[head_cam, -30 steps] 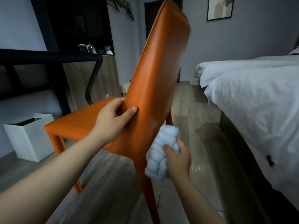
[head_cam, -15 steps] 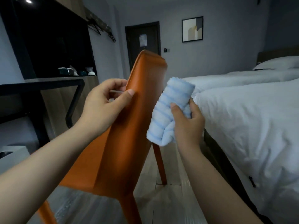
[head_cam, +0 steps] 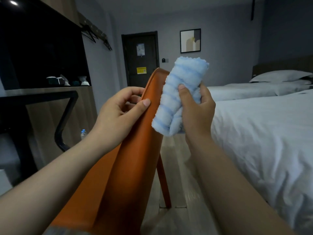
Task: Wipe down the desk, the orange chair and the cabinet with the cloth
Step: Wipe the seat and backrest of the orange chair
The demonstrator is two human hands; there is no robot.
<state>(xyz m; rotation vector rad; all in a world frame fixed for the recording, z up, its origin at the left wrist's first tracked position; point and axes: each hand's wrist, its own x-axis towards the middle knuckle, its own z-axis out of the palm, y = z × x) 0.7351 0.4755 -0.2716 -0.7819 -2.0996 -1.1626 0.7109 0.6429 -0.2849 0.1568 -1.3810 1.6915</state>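
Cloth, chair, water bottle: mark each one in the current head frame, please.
cloth (head_cam: 179, 94), head view, middle of the folded blue striped roll.
chair (head_cam: 133, 160), head view, rear face of the orange backrest.
water bottle (head_cam: 83, 134), head view, clear body near the floor under the desk.

Nothing can be read: beyond the right grip (head_cam: 196, 109) and up to its left, the dark door (head_cam: 141, 59) carries a pale paper notice (head_cam: 140, 49) and, lower down, a yellow sign (head_cam: 141, 70), but the print on both is too small and blurred to make out.
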